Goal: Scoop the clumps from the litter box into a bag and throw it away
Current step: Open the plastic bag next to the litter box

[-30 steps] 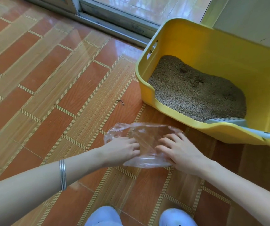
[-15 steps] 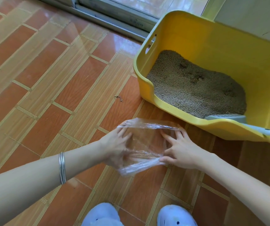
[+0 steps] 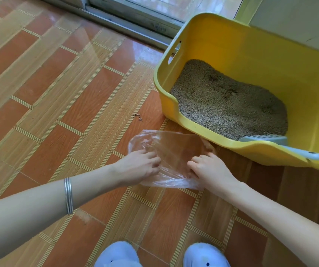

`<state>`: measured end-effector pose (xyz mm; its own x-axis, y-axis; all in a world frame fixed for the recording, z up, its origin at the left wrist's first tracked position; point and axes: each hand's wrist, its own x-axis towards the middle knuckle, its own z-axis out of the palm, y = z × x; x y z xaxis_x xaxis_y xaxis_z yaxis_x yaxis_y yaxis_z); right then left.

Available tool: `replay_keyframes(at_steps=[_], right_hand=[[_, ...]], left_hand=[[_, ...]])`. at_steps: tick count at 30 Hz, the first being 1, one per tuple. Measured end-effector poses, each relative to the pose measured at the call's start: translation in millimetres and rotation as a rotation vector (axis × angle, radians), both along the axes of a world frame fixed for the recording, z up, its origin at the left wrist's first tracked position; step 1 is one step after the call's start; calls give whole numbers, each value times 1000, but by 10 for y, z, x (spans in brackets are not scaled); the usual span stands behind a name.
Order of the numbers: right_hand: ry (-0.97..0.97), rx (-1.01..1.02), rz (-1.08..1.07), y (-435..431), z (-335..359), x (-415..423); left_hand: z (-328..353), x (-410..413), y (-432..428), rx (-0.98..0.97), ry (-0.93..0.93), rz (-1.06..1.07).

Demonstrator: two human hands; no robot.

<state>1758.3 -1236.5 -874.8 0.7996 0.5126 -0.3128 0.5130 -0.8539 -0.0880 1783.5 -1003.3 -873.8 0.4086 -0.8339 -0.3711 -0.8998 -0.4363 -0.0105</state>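
Floor: shiny orange and tan tiles fill most of my view. A metal door track runs along the top.
Litter box: big and yellow, in the upper right, with tall walls and a low front lip. I think it is too heavy to slide by mistake.
Litter: gray grains inside the box, with a few darker lumps that I think are the clumps.
Bag: clear plastic, lying on the floor in the middle of the frame, just beside the low lip. I think it is very light, soft and slippery, and could tear. I would hold it by the edge of its mouth.
Left hand: fingers curled, pinching the bag's left side.
Right hand: fingers curled, gripping the bag's right side.
Slippers: two pale blue ones at the bottom edge.
Scoop: pale blue, resting in the box at the right, with its handle poking over the rim. I must reach past the lip for it.
Bracelet: silver, on the left wrist.
Crumbs: tiny dark bits on the tile above the bag.
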Motion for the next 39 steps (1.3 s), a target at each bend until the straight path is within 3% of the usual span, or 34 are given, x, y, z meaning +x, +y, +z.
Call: replay_keyframes(at_steps=[4,7,15,24,27,33,36,39], right_hand=[[-41,-102,-62,2,-19,-42],[28,-193,4,-29,-22,-8],[12,-291,40,-65,26,86],[45,-306,5,-180,-170,180],[65,-368,9,-164,-184,185],[-73,-172,87,-155,36,206],[37,-114,168,-163,44,217],[99,-179,119,-182,-8,262]], left_hand=[[-24,-16,-48,-20,104,76],[-27,35,-59,162,166,112],[140,160,-203,586,53,142],[104,262,-251,761,103,124],[103,282,-211,677,145,137],[69,378,90,95,229,-37],[-19,396,198,-153,203,-74],[-107,373,245,-231,210,-22]])
